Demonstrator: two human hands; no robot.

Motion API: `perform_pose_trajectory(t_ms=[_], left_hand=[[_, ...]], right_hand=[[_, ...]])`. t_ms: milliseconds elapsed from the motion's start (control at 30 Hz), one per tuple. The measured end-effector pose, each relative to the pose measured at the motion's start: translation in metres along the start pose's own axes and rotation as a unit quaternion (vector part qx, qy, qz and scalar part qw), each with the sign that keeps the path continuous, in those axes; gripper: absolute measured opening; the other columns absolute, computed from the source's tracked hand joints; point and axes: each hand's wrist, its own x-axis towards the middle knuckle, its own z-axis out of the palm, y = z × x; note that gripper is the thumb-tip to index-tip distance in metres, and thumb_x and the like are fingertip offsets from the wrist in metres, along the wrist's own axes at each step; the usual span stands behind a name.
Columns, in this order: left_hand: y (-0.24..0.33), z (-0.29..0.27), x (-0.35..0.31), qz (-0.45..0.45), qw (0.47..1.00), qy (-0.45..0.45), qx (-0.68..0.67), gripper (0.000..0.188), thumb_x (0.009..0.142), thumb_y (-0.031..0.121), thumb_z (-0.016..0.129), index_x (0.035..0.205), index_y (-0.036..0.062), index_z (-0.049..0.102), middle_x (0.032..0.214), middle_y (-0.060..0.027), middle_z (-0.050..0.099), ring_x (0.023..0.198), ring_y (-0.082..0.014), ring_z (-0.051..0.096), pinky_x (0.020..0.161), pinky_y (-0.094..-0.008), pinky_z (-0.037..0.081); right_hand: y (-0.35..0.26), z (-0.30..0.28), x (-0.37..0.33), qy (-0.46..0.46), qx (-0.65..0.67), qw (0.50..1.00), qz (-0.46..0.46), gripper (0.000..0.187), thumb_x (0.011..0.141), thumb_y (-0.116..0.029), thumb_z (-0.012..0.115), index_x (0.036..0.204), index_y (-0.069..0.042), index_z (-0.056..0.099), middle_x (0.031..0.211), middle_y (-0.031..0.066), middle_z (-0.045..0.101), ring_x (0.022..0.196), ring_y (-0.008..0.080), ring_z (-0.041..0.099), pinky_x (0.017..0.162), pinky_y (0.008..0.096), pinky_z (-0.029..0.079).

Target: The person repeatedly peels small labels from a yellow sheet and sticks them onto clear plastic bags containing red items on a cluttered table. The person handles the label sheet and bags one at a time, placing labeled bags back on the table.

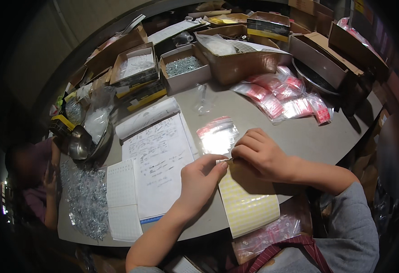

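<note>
A long sheet of small pale yellow stickers [249, 207] hangs over the table's near edge. My left hand [199, 179] pinches its upper end, thumb on top and fingers underneath. Close beside that thumb, my right hand [261, 157] has its fingers closed at the same top edge. Whether a loose sticker is between the right fingertips is too small to tell. Just beyond both hands lies a stack of clear zip bags [217, 136] with red printing, shining in the light.
More red-printed bags [281, 98] lie at the back right. Left of my hands are an open notepad [158, 159], a grid-lined booklet [122, 198] and a pile of metal screws [88, 200]. Boxes [183, 66] of parts line the back. Another person's hand [50, 179] is at far left.
</note>
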Motion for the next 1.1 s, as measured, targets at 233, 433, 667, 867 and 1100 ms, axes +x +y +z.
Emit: perform_pose_trajectory(t_ms=[233, 433, 667, 867, 1100], left_hand=[[-0.001, -0.002, 0.005, -0.056, 0.991, -0.021, -0.118, 0.020, 0.096, 0.010, 0.068, 0.111, -0.0022, 0.075, 0.092, -0.0061, 0.076, 0.086, -0.0084, 0.065, 0.078, -0.0262, 0.053], [-0.003, -0.003, 0.006, -0.030, 0.997, -0.025, -0.073, 0.023, 0.098, 0.013, 0.065, 0.112, -0.0033, 0.074, 0.096, -0.0089, 0.076, 0.086, -0.0106, 0.067, 0.079, -0.0273, 0.054], [-0.008, 0.001, 0.008, -0.025, 0.997, -0.044, -0.061, 0.025, 0.100, 0.016, 0.064, 0.116, -0.0007, 0.072, 0.092, -0.0108, 0.077, 0.084, -0.0123, 0.070, 0.078, -0.0284, 0.054], [-0.017, 0.000, 0.009, 0.007, 0.999, -0.039, -0.024, 0.027, 0.100, 0.018, 0.062, 0.118, 0.0010, 0.072, 0.087, -0.0152, 0.076, 0.080, -0.0145, 0.070, 0.076, -0.0295, 0.054], [-0.016, -0.004, 0.009, 0.018, 0.999, -0.037, -0.006, 0.027, 0.099, 0.019, 0.063, 0.116, 0.0011, 0.073, 0.088, -0.0155, 0.076, 0.080, -0.0173, 0.072, 0.077, -0.0307, 0.054]], right_hand=[[-0.004, 0.002, -0.008, -0.017, -0.103, 0.989, -0.108, 0.030, 0.078, -0.011, 0.066, 0.105, 0.001, 0.064, 0.101, 0.0126, 0.063, 0.095, 0.0304, 0.062, 0.098, 0.0446, 0.049], [0.023, -0.020, 0.019, -0.075, 0.143, 0.974, 0.157, 0.013, 0.089, -0.001, 0.071, 0.097, -0.001, 0.060, 0.096, 0.0121, 0.065, 0.089, 0.0258, 0.063, 0.080, 0.0372, 0.049], [0.099, -0.010, 0.070, -0.294, 0.225, 0.887, 0.275, 0.024, 0.091, -0.020, 0.069, 0.101, 0.002, 0.068, 0.087, 0.0096, 0.071, 0.081, 0.0159, 0.065, 0.074, 0.0329, 0.051], [0.125, 0.014, 0.056, -0.293, 0.095, 0.922, 0.234, 0.031, 0.090, -0.028, 0.073, 0.102, 0.001, 0.069, 0.088, 0.0140, 0.072, 0.077, 0.0200, 0.070, 0.069, 0.0357, 0.053], [0.105, -0.049, 0.056, -0.407, 0.069, 0.811, 0.414, 0.034, 0.088, -0.028, 0.079, 0.097, 0.002, 0.065, 0.081, 0.0103, 0.069, 0.071, 0.0184, 0.068, 0.063, 0.0349, 0.053]])
